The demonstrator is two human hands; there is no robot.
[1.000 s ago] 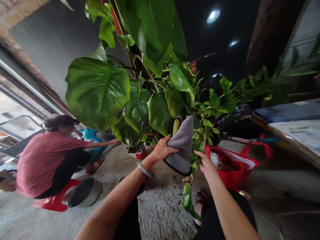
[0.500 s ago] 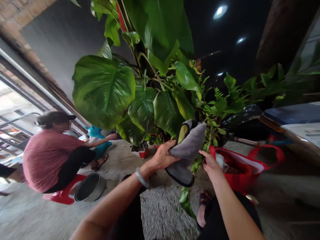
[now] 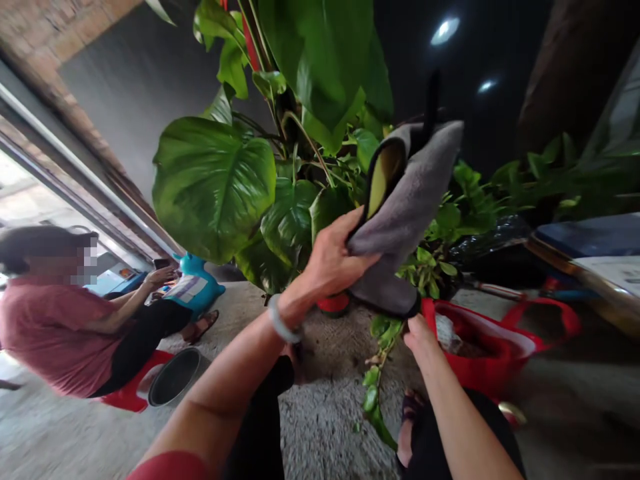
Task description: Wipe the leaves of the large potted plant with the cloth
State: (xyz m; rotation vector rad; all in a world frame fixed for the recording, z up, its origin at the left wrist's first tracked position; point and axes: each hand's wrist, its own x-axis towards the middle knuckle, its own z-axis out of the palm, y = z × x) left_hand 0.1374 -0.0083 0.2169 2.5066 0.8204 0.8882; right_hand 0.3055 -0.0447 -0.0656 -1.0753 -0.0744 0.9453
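Observation:
My left hand [image 3: 333, 257] grips a folded grey cleaning cloth [image 3: 407, 213] with a black edge and a yellow-green inner side. The cloth is raised in front of the leafy plant [image 3: 215, 187], covering some of its lower leaves. Just under the cloth's lower corner is my right hand [image 3: 419, 333], with its fingers closed and partly hidden by the cloth. What they hold, if anything, I cannot make out. A trailing leafy vine [image 3: 371, 399] hangs down to the left of my right hand, over the concrete floor.
To the right stands a red bag [image 3: 475, 347] with things inside. At the left, a person [image 3: 55, 320] sits on a red stool [image 3: 127, 390] beside a metal pot [image 3: 177, 377] and a blue animal-shaped toy [image 3: 200, 287]. A small red pot [image 3: 333, 305] sits under the plant.
My left hand has lifted the cloth up and to the right. My right hand has shifted slightly down, under the cloth's corner. The seated person has drawn their outstretched arm back.

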